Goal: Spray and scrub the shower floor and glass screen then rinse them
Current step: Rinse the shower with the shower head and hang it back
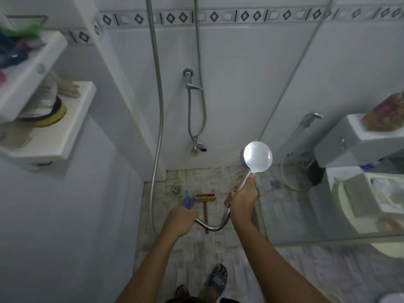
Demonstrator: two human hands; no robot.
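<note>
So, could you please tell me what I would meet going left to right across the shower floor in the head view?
Floor drain → purple spray bottle → scrubbing brush → right hand gripping the shower head → toilet.

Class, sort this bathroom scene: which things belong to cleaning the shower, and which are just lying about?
For the job:
shower head in the right hand
hose in the left hand
scrub brush
purple bottle
shower floor
glass screen

Lying about:
wall shelves
toilet cistern
bidet sprayer
</note>
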